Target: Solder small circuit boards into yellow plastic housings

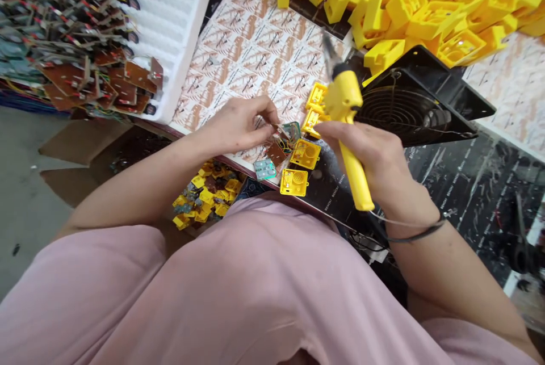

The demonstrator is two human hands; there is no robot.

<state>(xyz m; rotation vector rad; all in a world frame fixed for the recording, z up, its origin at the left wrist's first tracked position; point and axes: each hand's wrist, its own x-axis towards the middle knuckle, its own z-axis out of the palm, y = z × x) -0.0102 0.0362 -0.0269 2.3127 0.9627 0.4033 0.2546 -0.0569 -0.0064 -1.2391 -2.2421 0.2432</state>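
Found patterned paper point(251, 41) laid over part of the bench, with a black surface point(451, 177) to the right. Noted a grey floor point(21, 183) at far left, with an open cardboard box point(68, 138) beside the bench. Observed a black fan point(395, 109) standing on the bench, near a large heap of yellow housings point(409, 7).

Found a white foam tray point(183, 30) at left, crowded with circuit boards point(85, 70), wired and partly stacked. Below the bench edge, noted a pile of small yellow pieces point(206, 197) mixed with grey ones. Counted four open housings point(305, 154) near the bench edge, with small fittings visible inside.

Located a brown board point(276, 153), a green board point(291, 131) and a teal board point(264, 169) just left of the open housings. Saw the left hand point(242, 124) with thumb and forefinger pinched on thin wires point(283, 143) beside the green board. Saw the right hand point(374, 155) closed around the yellow handle of a soldering tool point(353, 166), with its blurred tip pointing away from the body.
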